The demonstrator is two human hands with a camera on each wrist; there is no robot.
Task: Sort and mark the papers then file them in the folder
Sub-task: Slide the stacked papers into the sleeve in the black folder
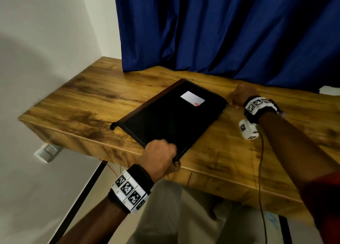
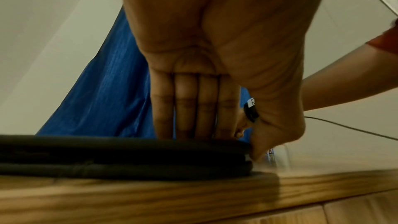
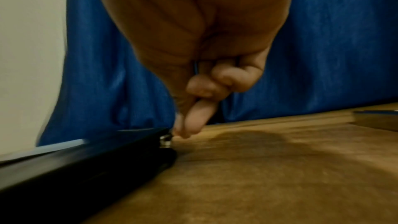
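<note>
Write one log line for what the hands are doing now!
left hand: holds folder corner | right hand: pinches zipper pull | folder: closed

My folder point(image 1: 171, 118) is black, with a brown strip along its spine edge and a small white label point(image 1: 192, 98) carrying a red patch. The table point(image 1: 88, 94) under it is golden-brown wood, streaked with darker grain. Behind hangs a deep blue curtain point(image 1: 230, 28). My wristbands point(image 1: 131, 188) are black, with white plates printed in black-and-white checker squares. My sleeve point(image 2: 385, 40) is red.
</note>
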